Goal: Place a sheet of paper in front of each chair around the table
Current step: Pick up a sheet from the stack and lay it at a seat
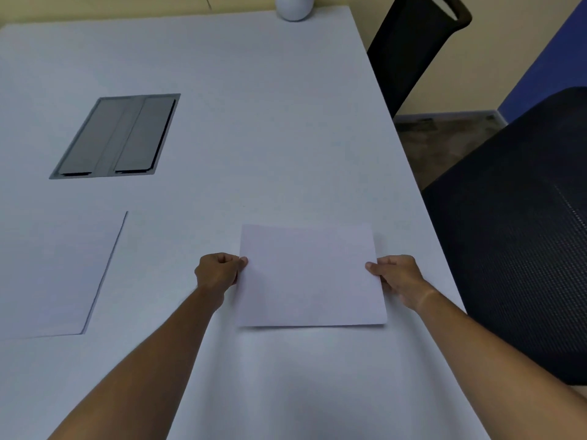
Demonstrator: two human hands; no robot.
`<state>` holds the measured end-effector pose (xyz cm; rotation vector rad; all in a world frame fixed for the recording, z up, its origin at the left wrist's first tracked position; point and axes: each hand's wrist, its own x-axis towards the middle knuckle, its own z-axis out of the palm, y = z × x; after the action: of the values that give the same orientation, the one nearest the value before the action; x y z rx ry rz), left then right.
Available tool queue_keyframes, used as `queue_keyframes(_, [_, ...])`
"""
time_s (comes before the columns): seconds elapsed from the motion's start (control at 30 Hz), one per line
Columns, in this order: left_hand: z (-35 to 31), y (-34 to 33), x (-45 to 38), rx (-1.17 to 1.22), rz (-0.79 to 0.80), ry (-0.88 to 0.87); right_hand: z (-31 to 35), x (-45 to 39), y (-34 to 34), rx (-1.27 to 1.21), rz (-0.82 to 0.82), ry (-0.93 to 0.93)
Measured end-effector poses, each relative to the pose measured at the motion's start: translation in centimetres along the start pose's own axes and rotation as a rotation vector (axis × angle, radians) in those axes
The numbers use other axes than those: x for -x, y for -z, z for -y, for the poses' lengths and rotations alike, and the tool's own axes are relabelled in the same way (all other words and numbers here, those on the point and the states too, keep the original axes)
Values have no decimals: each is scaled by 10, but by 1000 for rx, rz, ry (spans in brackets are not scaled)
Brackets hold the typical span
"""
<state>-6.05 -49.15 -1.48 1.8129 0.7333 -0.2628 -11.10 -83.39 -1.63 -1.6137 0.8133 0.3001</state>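
A white sheet of paper [309, 276] hangs just over the white table [254, 122], near its right edge. My left hand [219, 271] pinches the sheet's left edge and my right hand [395, 276] pinches its right edge. A shadow runs under the sheet's near edge. A black mesh chair [521, 249] stands close to the right of the sheet. A second black chair [409, 49] stands farther back along the same side. Another stack or sheet of white paper [54, 274] lies flat at the left.
A grey cable hatch [117, 136] is set into the table's middle left. A white rounded object [293, 6] stands at the table's far edge. Beige walls and a blue wall [552, 58] lie beyond the chairs, with brown floor between them.
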Motion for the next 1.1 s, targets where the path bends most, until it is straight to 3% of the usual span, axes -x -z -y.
queue_keyframes(0.13, [6, -15, -12, -66, -50, 17, -7, -16, -10, 103, -228, -20])
queue_keyframes(0.37, [10, -29, -19, -154, -33, -1, -1, -29, -11, 202, -373, -14])
queue_keyframes(1.1, [6, -46, -15, -265, -100, -68, -8, -26, -7, 279, -440, -24])
